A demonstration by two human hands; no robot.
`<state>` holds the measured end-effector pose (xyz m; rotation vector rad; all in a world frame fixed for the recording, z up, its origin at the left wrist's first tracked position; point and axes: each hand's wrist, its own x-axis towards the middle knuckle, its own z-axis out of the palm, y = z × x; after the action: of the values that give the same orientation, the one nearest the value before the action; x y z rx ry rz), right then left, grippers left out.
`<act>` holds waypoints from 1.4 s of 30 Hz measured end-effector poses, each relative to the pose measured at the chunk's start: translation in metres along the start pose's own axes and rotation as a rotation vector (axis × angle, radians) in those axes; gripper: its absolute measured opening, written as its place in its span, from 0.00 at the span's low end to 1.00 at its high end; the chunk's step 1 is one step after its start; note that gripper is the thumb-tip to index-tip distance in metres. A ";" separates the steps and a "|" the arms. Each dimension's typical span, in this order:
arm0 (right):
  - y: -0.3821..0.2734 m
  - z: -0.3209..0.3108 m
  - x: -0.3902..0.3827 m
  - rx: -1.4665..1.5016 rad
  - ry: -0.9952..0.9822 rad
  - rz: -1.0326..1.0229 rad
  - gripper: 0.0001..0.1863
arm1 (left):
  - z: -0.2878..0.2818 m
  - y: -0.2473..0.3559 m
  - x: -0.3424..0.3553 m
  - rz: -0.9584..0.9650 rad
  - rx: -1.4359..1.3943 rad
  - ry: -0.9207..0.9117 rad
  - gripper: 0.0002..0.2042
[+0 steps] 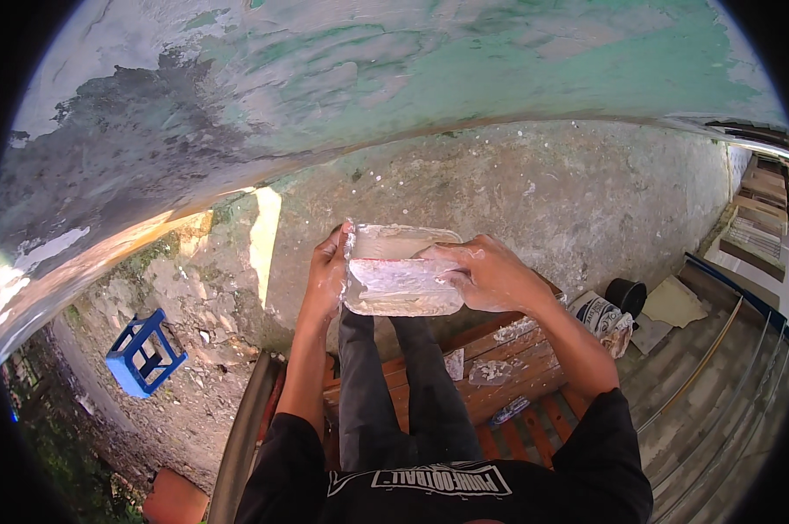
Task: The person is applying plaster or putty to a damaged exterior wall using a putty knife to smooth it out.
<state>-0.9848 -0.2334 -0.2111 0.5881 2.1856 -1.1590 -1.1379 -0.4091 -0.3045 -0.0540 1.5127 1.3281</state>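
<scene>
Held out before me, level with my knees, is an open rectangular tray (403, 306) smeared with whitish putty. My left hand (326, 269) is closed around its left end, thumb up at the crusted rim. Across the tray lies a flat putty-coated scraper (396, 277) with a reddish upper edge. Closed on the right end of this scraper is my right hand (491, 272), its fingers reaching over the tray. Whitish smears mark both hands. The scraper's lower edge and my left fingers are partly hidden.
A patchy green and white wall (412, 65) rises ahead. Under me stands a putty-spattered wooden bench (508, 362). To its right are a white bucket (594, 313) and a black container (626, 295). A blue stool (147, 354) stands on rough ground at left.
</scene>
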 end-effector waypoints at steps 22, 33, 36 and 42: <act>0.036 -0.003 0.044 1.318 1.583 -0.456 0.23 | -0.027 -0.003 0.008 0.179 -0.093 0.058 0.16; -0.018 -0.046 0.196 0.354 1.881 -0.345 0.32 | -0.052 -0.021 0.005 0.158 -0.084 0.147 0.18; -0.029 -0.017 0.195 0.349 1.806 -0.491 0.35 | -0.067 -0.025 -0.001 0.094 -0.122 0.071 0.18; 0.002 -0.018 0.155 0.422 1.981 -0.345 0.19 | -0.089 -0.030 -0.001 0.129 -0.093 0.065 0.18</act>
<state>-1.1014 -0.2005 -0.3095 2.3517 3.5961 -1.3245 -1.1767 -0.4860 -0.3412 -0.0601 1.5298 1.5121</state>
